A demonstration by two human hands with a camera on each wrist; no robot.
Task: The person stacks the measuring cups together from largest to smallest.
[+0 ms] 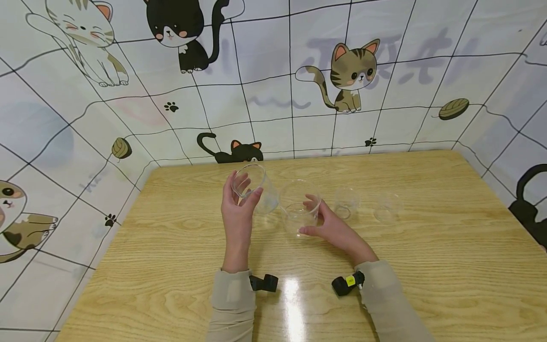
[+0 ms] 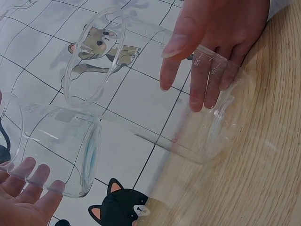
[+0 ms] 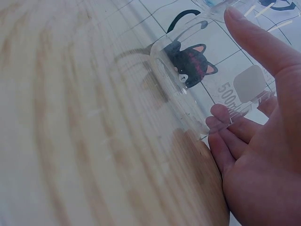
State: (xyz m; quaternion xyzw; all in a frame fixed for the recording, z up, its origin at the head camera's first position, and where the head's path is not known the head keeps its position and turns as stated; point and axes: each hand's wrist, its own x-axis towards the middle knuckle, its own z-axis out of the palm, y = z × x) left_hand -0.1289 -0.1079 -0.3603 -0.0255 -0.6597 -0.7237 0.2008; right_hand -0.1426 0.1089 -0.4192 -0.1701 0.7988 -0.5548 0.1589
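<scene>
My left hand (image 1: 239, 199) grips a clear glass beaker (image 1: 267, 198), raised above the table's far left part and leaning with its base toward the right. A bluish tint shows at that base in the left wrist view; whether it is liquid I cannot tell. Just to the right, my right hand (image 1: 332, 227) holds a larger clear beaker (image 1: 295, 216), thumb on the near side and fingers behind. In the right wrist view this larger beaker (image 3: 188, 101) bears a 500 ml marking, and its base is close to the wooden tabletop. The two beakers are side by side.
Two smaller clear glass vessels, one (image 1: 347, 202) nearer and one (image 1: 386, 209) farther right, stand on the wooden table (image 1: 448, 266) beyond my right hand. A white cloth (image 1: 269, 104) printed with cats hangs behind the table and along its sides.
</scene>
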